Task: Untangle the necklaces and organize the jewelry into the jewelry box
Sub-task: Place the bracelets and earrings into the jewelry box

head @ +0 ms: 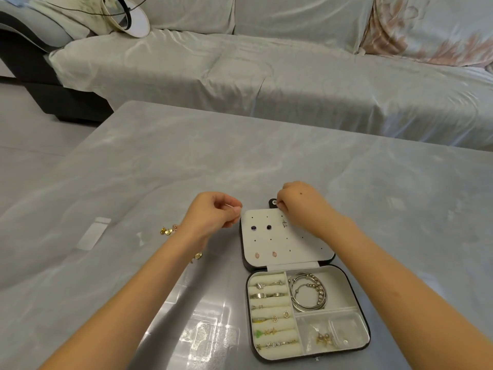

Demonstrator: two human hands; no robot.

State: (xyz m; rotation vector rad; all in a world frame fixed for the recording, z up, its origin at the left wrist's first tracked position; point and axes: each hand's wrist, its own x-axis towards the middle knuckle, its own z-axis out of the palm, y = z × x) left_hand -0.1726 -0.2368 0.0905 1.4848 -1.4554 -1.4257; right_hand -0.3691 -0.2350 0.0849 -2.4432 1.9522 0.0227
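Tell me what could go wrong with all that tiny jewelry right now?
The left hand pinches a thin piece above the table; if it slips, it may be hard to find. The left forearm passes right beside the gold charms and might sweep them away. The right hand hovers close to a small earring in the jewelry box lid and could knock it loose.

Home living room: a long sofa (266, 76) draped in a pale grey cover lines the far side, with a floral-print cover (432, 30) at its right end. A glossy grey table (186, 161) stands near it.
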